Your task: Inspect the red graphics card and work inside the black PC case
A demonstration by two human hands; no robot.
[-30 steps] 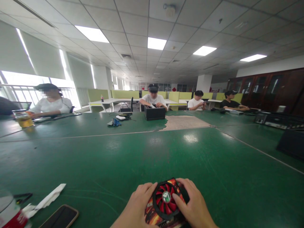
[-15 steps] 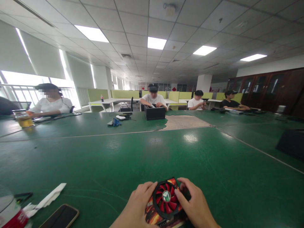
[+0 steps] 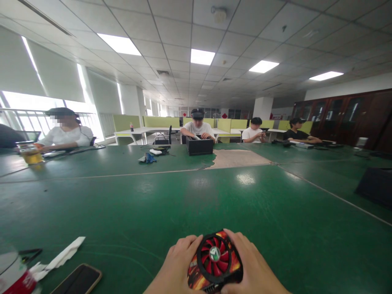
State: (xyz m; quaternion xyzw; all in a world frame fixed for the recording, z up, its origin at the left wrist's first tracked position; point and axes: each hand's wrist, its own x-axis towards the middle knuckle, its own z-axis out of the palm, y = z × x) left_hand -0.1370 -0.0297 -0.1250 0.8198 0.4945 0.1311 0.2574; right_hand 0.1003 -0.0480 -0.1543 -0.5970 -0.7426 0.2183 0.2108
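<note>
Between my hands is a graphics card (image 3: 223,267) with a flame-patterned shroud and a round red-bladed fan in a black ring, fan side up. Along its left side my left hand (image 3: 175,265) is closed, thumb by the fan ring. My right hand (image 3: 252,265) wraps the right side, its fingers closed over the far right corner. The card's underside is hidden, so I cannot tell whether it rests on the green table (image 3: 128,216).
At the near left lie a phone (image 3: 78,279), crumpled white tissue (image 3: 65,254) and a clear container with a red label (image 3: 15,273). Across the table a person (image 3: 198,128) has both hands in a black box (image 3: 199,147). A jar of yellow liquid (image 3: 31,154) stands far left.
My right hand has shifted from thumb and fingers spread near the fan to wrapping the card's right side. The left hand and the card stay nearly in place.
</note>
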